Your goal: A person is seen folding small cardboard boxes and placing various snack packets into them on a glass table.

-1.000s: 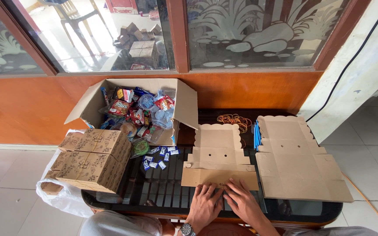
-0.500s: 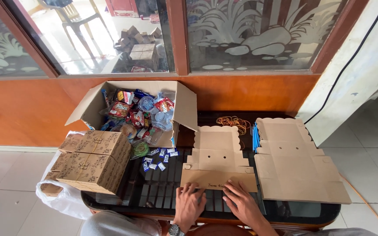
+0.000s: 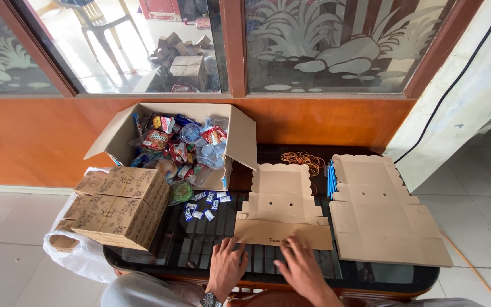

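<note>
Flat box blank on worktop: left hand and right hand, fingers spread, press its near flap. Step: folding, apparently. Next: crease flap upward squarely.

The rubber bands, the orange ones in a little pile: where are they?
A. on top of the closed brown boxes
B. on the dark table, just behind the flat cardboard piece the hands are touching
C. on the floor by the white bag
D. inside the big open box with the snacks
B: the rubber bands lie loose on the table, just beyond the far edge of the flat box blank, not in the snack carton.
</note>
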